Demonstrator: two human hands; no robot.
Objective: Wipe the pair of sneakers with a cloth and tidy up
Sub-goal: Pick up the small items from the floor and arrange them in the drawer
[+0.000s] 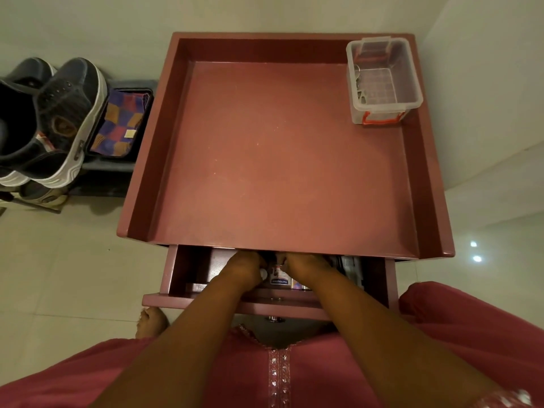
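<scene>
The 2 sneakers (56, 119) stand on a low shoe rack (117, 166) left of the cabinet, toes up and touching; the left one is cut off by the frame edge. Just beside them a checked cloth (119, 125) lies folded in a dark tray (97, 148). The cloth looks soft and light, easy to pinch at any edge; the sneakers look stiff-soled and light, probably best taken at the heel or collar. Both hands reach into the open drawer (176, 278) under the tabletop (279, 157). The left hand (245, 267) and right hand (304, 266) have fingers curled out of sight beneath the overhang, so I cannot tell whether either grip holds anything. The drawer's contents are mostly hidden; a small labelled box (279, 279) shows between the wrists. A clear plastic box (382, 81) sits in the tabletop's far right corner
</scene>
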